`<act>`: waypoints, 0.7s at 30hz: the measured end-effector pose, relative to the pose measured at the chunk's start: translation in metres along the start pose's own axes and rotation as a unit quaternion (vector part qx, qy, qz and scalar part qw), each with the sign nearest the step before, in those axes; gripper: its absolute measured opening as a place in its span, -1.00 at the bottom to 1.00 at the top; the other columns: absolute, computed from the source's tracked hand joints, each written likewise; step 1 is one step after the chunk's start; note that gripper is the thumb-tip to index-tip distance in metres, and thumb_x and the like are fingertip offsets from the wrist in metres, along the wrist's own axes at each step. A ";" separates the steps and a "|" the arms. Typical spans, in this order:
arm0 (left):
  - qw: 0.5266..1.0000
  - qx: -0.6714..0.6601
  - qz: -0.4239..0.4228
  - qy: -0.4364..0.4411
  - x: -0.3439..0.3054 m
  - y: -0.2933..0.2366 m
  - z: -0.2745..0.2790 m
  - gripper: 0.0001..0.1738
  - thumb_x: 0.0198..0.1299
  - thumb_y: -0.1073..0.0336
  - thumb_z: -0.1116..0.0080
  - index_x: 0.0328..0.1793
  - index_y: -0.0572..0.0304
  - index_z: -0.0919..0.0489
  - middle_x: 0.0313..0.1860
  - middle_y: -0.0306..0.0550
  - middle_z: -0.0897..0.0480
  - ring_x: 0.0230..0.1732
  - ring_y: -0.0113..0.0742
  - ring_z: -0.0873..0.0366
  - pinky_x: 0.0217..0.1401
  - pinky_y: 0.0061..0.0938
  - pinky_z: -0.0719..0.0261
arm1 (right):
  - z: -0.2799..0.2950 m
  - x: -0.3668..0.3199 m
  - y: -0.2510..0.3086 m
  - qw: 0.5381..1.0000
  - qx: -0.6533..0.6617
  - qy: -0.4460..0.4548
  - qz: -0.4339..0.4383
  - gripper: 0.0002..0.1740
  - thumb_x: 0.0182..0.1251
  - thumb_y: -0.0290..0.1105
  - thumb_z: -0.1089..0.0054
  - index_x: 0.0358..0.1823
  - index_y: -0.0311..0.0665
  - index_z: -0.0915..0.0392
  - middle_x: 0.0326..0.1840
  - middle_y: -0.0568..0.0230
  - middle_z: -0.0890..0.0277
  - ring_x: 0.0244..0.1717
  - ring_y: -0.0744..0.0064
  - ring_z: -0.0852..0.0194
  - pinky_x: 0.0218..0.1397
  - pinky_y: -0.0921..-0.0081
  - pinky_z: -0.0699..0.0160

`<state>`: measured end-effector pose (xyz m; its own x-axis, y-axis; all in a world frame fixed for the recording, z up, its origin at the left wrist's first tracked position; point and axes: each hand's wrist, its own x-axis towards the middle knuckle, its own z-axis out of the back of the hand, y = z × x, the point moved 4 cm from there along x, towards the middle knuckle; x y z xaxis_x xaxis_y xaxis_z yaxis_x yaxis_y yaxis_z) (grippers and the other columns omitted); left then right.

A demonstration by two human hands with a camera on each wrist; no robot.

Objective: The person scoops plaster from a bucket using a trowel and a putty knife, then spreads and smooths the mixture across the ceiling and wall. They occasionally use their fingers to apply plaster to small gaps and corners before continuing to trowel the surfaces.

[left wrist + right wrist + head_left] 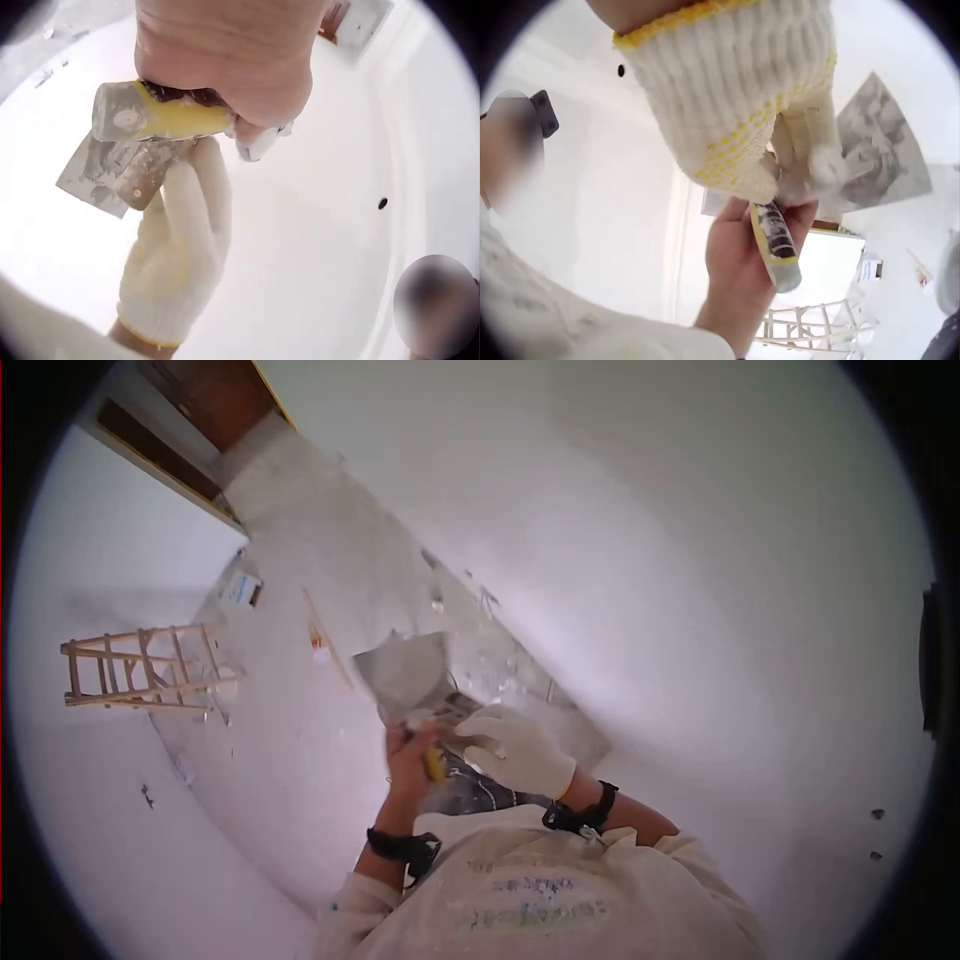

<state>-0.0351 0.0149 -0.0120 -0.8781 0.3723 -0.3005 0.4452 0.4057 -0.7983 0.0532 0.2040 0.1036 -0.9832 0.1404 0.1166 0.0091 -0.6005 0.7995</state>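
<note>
My bare left hand (407, 755) grips the handle of a yellow-handled putty knife (184, 120), whose clear butt end sticks out of the fist. Close beside it, my right hand (520, 750), in a white knit glove with yellow dots, pinches a second putty knife with a brown handle (140, 184). Pale putty smears this handle and the metal plate (90, 180) by it. A broad, fan-shaped grey blade (881, 142) shows past the gloved fingers in the right wrist view; I cannot tell which handle it belongs to. The two hands overlap at the middle.
A long pale wall (700, 560) runs along the right. On the left stands a wooden ladder (145, 668). A white box (242, 590) and a long thin stick (328, 645) lie on the dusty floor (290, 720). A brown door (225, 405) is at the far upper left.
</note>
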 end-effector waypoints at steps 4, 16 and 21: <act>0.992 0.081 -0.060 -0.076 0.035 0.008 0.110 -0.45 0.30 0.54 -0.14 0.43 0.29 -0.35 0.17 0.00 -0.59 0.16 -0.21 -0.58 0.33 -0.21 -0.57 | -0.107 0.036 -0.176 0.949 0.238 0.017 -0.208 -0.56 0.30 -0.30 -0.29 0.18 -0.31 -0.60 -0.01 0.09 -0.68 0.01 0.23 -0.63 0.12 0.45 -0.56; 0.944 0.161 0.053 -0.282 -0.110 0.074 0.242 -0.25 0.07 0.53 -0.21 0.46 0.33 -0.26 0.28 -0.02 -0.46 0.08 -0.21 -0.52 0.06 -0.09 -0.63 | -0.536 -0.142 -0.478 0.773 0.316 0.107 -0.540 0.05 -0.02 0.15 -0.50 0.37 -0.47 -0.38 0.15 -0.21 -0.61 0.14 -0.05 -0.62 0.17 0.25 -0.55; 0.951 0.171 0.051 -0.254 -0.097 0.091 0.218 -0.25 0.06 0.51 -0.21 0.44 0.33 -0.27 0.26 -0.01 -0.48 0.07 -0.22 -0.50 0.06 -0.08 -0.62 | -0.517 -0.135 -0.506 0.803 0.220 0.030 -0.553 -0.42 0.03 -0.08 -0.52 -0.10 -0.46 -0.65 -0.25 -0.01 -0.72 -0.18 0.20 -0.73 -0.12 0.30 -0.64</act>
<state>0.0523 -0.1662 -0.1688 -0.8430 -0.0917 -0.5300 0.5263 0.0625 -0.8480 0.0872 0.0820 -0.6211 -0.4412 0.3506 -0.8261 -0.8251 0.2034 0.5270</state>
